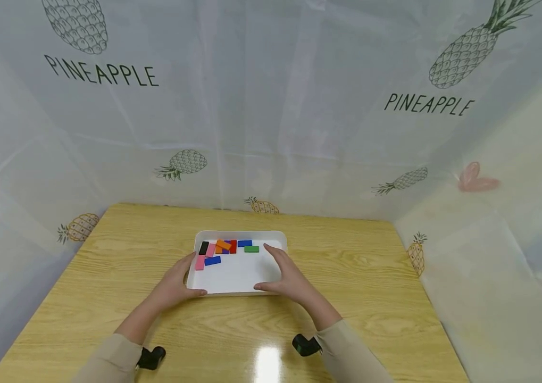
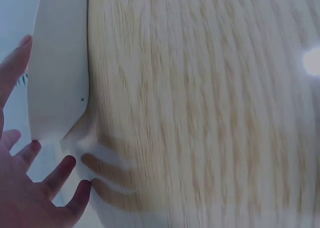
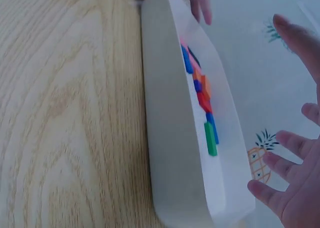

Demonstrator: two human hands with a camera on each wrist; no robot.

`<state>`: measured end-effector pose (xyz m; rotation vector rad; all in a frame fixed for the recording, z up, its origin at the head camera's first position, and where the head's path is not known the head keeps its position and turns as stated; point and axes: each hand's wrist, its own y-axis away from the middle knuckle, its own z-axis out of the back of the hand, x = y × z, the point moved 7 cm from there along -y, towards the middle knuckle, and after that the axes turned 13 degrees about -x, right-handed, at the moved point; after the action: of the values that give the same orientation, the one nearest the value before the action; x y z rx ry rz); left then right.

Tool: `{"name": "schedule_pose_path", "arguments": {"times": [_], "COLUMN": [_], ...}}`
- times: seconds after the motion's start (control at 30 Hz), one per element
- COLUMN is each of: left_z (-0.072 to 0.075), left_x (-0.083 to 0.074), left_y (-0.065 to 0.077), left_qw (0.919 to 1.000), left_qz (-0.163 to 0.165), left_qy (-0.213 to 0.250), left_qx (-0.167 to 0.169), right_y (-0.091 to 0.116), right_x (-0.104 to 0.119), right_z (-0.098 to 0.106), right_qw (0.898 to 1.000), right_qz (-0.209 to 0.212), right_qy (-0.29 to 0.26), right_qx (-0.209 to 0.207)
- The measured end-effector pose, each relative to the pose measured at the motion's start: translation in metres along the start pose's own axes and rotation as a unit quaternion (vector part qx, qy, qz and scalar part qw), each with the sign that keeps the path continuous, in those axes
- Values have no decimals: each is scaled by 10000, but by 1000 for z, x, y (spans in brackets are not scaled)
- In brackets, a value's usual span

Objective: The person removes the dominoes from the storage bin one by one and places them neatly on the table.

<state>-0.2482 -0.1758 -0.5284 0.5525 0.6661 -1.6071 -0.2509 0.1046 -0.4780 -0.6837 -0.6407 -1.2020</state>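
Observation:
A shallow white tray lies on the wooden table, with small coloured blocks grouped in its far left part. Among them are a green block, a red block, an orange block, a black block and several pink and blue ones. My left hand is at the tray's left end, fingers spread and thumb by the front rim. At the right end, my right hand overlaps the tray with thumb and fingers apart. Neither hand grips anything; the right wrist view shows its fingers spread beside the tray.
Wooden table surface surrounds the tray. Pale sheets printed with pineapples hang behind the table and at both sides. Black devices are worn at the left wrist and right wrist. A bright reflection shows on the table's near part.

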Motion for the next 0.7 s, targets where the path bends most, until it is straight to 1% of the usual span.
{"name": "schedule_pose_path", "arguments": {"times": [0.2,0.37,0.53,0.7], "left_z": [-13,-21,-26,-29], "left_x": [-9,-12,-7,2], "left_y": [-1,-1,-2,-2], "left_qw": [9998,9989,9963,9899], "left_qz": [57,135,241,429], "left_qy": [181,415,772,1259], "left_qx": [68,144,276,499], "right_y": [-8,-15,-24,-35], "right_x": [-4,-8,-18,-26], "right_z": [-7,-9,-14,-20], "right_qw": [9995,9985,9972,9949], "right_qz": [-205,-301,-351,-430], "right_qy": [-189,-408,-538,-748], "right_qx": [127,207,371,519]}}
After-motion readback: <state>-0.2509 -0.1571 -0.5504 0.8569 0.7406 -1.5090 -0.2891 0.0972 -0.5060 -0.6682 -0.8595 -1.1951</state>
